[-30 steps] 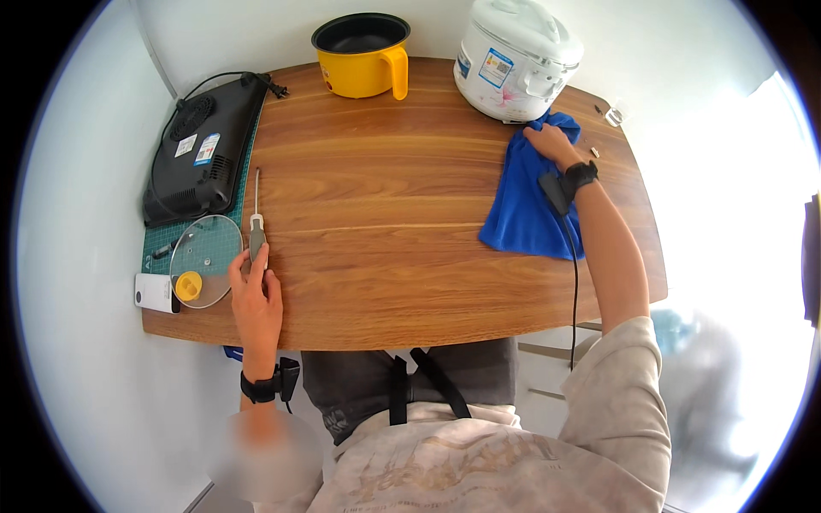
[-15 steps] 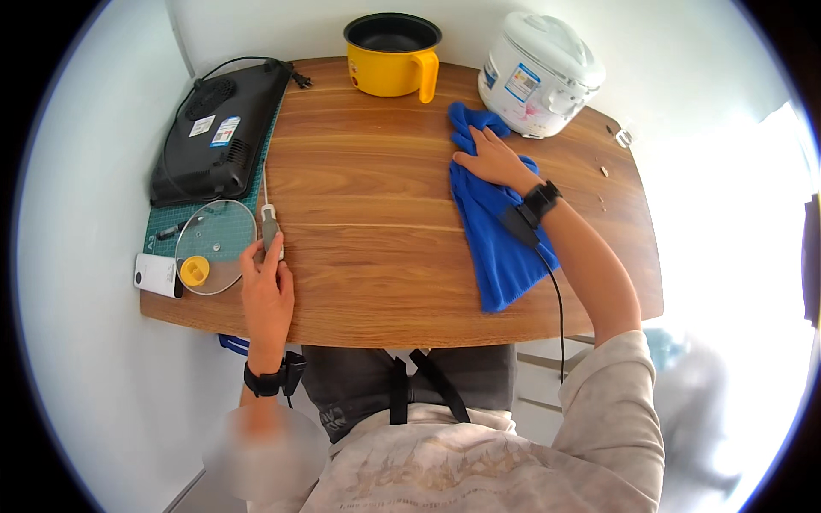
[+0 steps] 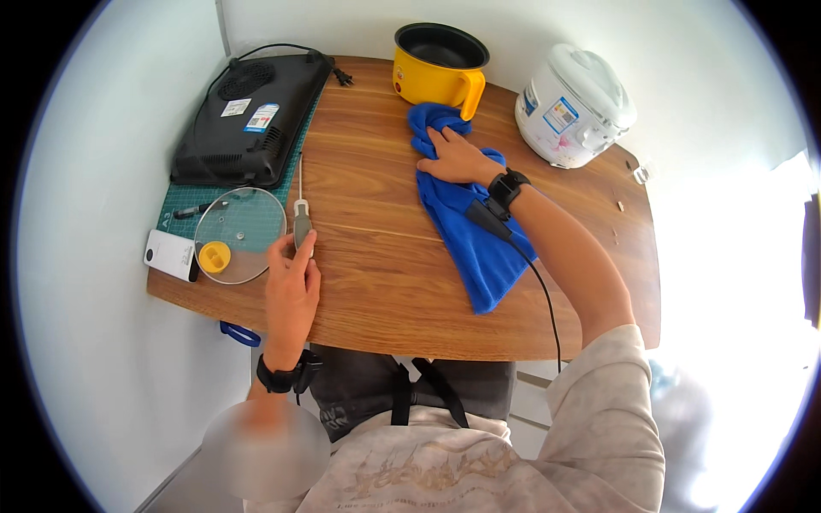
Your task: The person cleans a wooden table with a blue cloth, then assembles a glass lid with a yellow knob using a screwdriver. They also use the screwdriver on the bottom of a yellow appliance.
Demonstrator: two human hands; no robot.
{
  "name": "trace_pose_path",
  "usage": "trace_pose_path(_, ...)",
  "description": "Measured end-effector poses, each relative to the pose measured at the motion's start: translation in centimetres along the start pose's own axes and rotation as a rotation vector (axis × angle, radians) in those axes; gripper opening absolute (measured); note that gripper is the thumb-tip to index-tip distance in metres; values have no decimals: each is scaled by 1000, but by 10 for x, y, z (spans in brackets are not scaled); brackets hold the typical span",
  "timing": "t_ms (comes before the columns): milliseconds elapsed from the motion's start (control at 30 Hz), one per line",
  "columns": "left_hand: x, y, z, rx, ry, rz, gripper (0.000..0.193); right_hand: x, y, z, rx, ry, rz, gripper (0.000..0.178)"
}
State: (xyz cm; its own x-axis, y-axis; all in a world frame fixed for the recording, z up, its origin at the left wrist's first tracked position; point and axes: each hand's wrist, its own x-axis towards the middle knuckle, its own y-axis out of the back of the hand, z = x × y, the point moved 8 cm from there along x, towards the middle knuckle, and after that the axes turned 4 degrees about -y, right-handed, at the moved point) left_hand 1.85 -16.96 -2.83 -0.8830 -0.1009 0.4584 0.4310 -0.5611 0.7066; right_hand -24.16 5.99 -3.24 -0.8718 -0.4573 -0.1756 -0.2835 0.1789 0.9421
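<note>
My right hand (image 3: pixel 457 160) presses down on a crumpled blue cloth (image 3: pixel 479 256) in the middle right of the table, its fingers bent into the bunched far end. That end lies just in front of a yellow pot (image 3: pixel 426 79) with a black inside and a side handle. At the near left, my left hand (image 3: pixel 292 295) has its fingers closed on the grey and white handle of a screwdriver (image 3: pixel 302 218), whose thin shaft points away from me. Beside that hand a clear glass lid (image 3: pixel 248 218) lies flat, with a small yellow round part (image 3: pixel 214 257) at its edge.
An upturned black appliance (image 3: pixel 235 128) with vents and a cord sits on a green cutting mat (image 3: pixel 177 198). A black pen (image 3: pixel 190 211) and a white phone-like device (image 3: pixel 170 255) lie near the lid. A white rice cooker (image 3: pixel 571 107) stands far right, with small bits (image 3: pixel 620 206) nearby.
My right hand has slid the blue cloth left across the table, away from the rice cooker to in front of the pot. My left hand stays at the screwdriver; the whole view has shifted slightly.
</note>
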Motion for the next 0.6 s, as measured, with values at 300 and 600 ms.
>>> trace_pose_path(300, 3, 1, 3, -24, 2, -9, 47, 59, -8, -31, -9, 118, 30, 79)
trace_pose_path(600, 1, 5, 1, -31, -25, 37, 46, -18, -5, -90, -110, 503, -205, 54)
